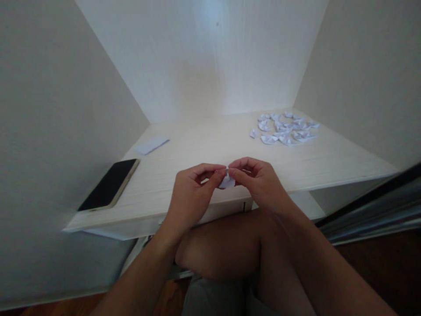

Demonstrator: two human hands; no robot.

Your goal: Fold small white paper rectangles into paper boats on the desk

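Observation:
A small piece of folded white paper (226,181) is pinched between my two hands, just above the front edge of the desk. My left hand (194,188) grips its left side between thumb and fingers. On the other side, my right hand (258,177) holds the paper's upper right part the same way. Fingertips cover much of the paper, so its full shape is hidden. A group of small folded white paper pieces (285,129), boat-like in shape, lies at the back right of the desk.
On the left of the desk (197,140) lies a dark-screened phone or tablet (110,184). Behind it rests a flat stack of white paper (151,145). Panels rise at the left, back and right. My crossed legs (223,245) are below the desk's front edge.

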